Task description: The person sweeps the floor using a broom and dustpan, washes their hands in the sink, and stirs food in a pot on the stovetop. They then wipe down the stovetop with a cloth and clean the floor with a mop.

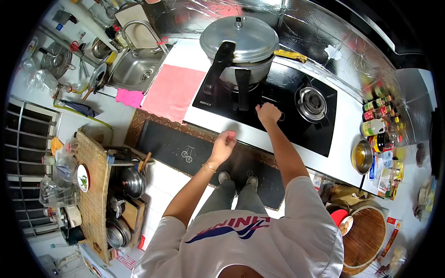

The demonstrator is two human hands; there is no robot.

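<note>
My right hand (269,113) is over the black gas hob (289,95), between the two burners, its fingers closed in a pinch. What they hold, if anything, is hidden beneath them. A round ring shows on the glass beside that hand. My left hand (224,142) hangs in front of the counter edge with loosely curled fingers and nothing visible in them. A large silver pressure cooker (245,72) stands on the left burner, lid on, its black handles pointing toward me. The right burner (312,104) has no pot on it.
Left of the hob lie a pink cloth (174,92) and a sink (134,69). Bottles (375,113) and a metal bowl (362,157) line the right side. A yellow cloth (291,55) lies behind the cooker. A woven-topped table (92,185) stands at lower left.
</note>
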